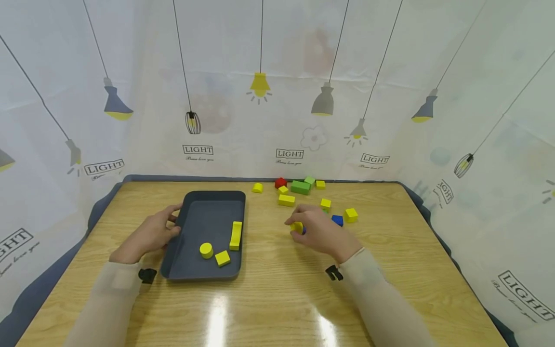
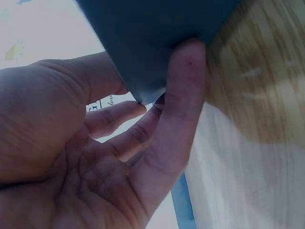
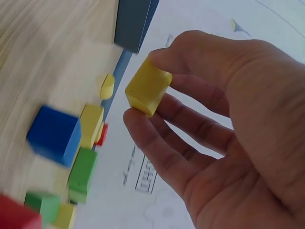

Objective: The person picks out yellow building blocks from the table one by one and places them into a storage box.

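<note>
Right hand pinches a yellow block between thumb and fingers; the dark tray lies to its left, long axis running away, left hand touching it, fingers relaxed.

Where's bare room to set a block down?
Free: the far end of the tray, beyond its three yellow blocks; table between tray and right hand. Crowded: beyond that hand toward the back edge, among loose blocks.

At eight o'clock, the dark grey rectangular plastic-looking tray looks matt; the pale wood-grain tabletop gleams glossy at six.
</note>
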Demonstrator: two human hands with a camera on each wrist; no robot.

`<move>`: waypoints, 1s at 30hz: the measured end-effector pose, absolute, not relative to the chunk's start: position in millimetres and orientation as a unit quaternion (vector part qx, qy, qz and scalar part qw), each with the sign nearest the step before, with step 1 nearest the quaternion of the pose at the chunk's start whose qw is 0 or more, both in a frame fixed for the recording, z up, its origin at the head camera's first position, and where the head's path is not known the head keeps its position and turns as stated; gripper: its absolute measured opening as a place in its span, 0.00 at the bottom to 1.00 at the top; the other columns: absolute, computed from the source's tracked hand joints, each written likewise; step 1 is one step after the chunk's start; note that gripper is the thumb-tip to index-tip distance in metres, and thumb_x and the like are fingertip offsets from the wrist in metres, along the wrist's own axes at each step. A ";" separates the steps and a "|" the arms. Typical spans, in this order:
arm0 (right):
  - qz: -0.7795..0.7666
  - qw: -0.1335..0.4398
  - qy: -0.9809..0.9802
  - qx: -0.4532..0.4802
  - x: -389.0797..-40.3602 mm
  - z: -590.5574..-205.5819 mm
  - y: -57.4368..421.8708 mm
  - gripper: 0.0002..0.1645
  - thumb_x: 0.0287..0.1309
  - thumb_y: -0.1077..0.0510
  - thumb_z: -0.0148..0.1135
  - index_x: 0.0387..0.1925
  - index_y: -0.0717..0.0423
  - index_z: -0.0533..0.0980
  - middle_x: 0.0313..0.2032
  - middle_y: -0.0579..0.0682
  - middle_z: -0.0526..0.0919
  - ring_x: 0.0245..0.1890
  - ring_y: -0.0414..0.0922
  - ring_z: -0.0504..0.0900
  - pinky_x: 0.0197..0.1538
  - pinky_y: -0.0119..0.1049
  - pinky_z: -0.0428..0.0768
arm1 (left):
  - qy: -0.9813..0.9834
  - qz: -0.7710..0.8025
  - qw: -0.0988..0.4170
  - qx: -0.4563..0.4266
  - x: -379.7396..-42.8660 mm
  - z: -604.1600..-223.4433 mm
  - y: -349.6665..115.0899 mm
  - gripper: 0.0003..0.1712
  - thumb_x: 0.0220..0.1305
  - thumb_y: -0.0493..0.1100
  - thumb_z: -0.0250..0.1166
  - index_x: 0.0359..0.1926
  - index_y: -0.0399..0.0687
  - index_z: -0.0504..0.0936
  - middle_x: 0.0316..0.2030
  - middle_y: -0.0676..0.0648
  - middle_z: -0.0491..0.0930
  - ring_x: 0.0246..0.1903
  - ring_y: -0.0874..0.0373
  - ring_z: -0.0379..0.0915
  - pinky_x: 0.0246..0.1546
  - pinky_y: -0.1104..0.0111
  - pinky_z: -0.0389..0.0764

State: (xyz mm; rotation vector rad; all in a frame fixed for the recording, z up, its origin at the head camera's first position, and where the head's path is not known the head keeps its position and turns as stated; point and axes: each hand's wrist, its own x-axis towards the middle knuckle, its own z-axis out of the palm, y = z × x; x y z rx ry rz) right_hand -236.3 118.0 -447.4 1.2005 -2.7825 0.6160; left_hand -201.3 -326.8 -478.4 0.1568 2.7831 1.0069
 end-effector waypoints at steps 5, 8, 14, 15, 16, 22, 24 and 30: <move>0.192 0.028 -0.896 0.400 -237.6 -446.6 95.1 0.14 0.58 0.55 0.72 0.47 0.46 0.85 0.42 0.41 0.80 0.41 0.37 0.77 0.47 0.30 0.79 | 0.934 0.342 0.089 0.054 -201.4 -478.3 -326.7 0.40 0.73 0.36 0.57 0.79 0.44 0.49 0.62 0.24 0.67 0.24 0.54 0.76 0.23 0.62 0.80; 0.192 0.034 -0.890 0.411 -237.9 -447.0 81.5 0.14 0.58 0.55 0.72 0.47 0.47 0.85 0.43 0.42 0.80 0.42 0.38 0.77 0.48 0.32 0.79 | 0.934 0.342 0.090 0.055 -201.5 -478.8 -327.1 0.40 0.73 0.36 0.57 0.79 0.44 0.49 0.62 0.24 0.67 0.26 0.54 0.77 0.24 0.62 0.81; 0.205 0.018 -0.881 0.426 -238.3 -448.7 56.2 0.15 0.59 0.56 0.72 0.49 0.47 0.85 0.44 0.42 0.79 0.42 0.39 0.76 0.48 0.30 0.78 | 0.935 0.340 0.092 0.052 -202.4 -480.4 -328.3 0.41 0.73 0.36 0.57 0.80 0.45 0.48 0.61 0.24 0.67 0.25 0.54 0.78 0.23 0.62 0.81; 0.206 0.014 -0.881 0.426 -238.2 -448.8 52.1 0.15 0.59 0.56 0.72 0.49 0.47 0.85 0.44 0.42 0.79 0.42 0.39 0.76 0.48 0.29 0.78 | 0.935 0.340 0.092 0.051 -202.6 -480.4 -328.3 0.41 0.73 0.36 0.57 0.80 0.45 0.49 0.62 0.24 0.67 0.25 0.53 0.78 0.23 0.62 0.81; 0.208 0.012 -0.880 0.427 -238.2 -449.2 47.8 0.15 0.59 0.56 0.72 0.49 0.47 0.85 0.44 0.42 0.79 0.42 0.39 0.76 0.48 0.29 0.78 | 0.935 0.339 0.092 0.051 -202.6 -480.3 -328.3 0.41 0.73 0.36 0.57 0.80 0.45 0.48 0.62 0.24 0.67 0.25 0.54 0.78 0.23 0.62 0.81; 0.201 0.013 -0.870 0.450 -239.6 -451.4 21.7 0.16 0.59 0.57 0.71 0.49 0.50 0.85 0.45 0.42 0.79 0.42 0.37 0.76 0.48 0.28 0.77 | 0.936 0.336 0.093 0.049 -202.8 -480.2 -327.6 0.41 0.73 0.36 0.57 0.80 0.45 0.48 0.62 0.24 0.67 0.28 0.53 0.79 0.24 0.62 0.81; 0.193 0.013 -0.867 0.459 -239.8 -451.4 13.3 0.16 0.59 0.56 0.71 0.50 0.50 0.85 0.46 0.41 0.79 0.43 0.36 0.75 0.50 0.28 0.77 | 0.936 0.336 0.092 0.048 -202.8 -480.2 -327.3 0.41 0.73 0.36 0.58 0.80 0.45 0.49 0.62 0.24 0.67 0.28 0.53 0.79 0.25 0.62 0.81; 0.189 0.000 -0.856 0.481 -238.7 -450.4 -7.8 0.15 0.60 0.56 0.70 0.50 0.49 0.85 0.45 0.41 0.79 0.42 0.36 0.75 0.48 0.24 0.75 | 0.938 0.331 0.090 0.054 -202.7 -480.3 -327.8 0.41 0.73 0.36 0.57 0.80 0.44 0.48 0.62 0.24 0.68 0.26 0.54 0.78 0.24 0.62 0.81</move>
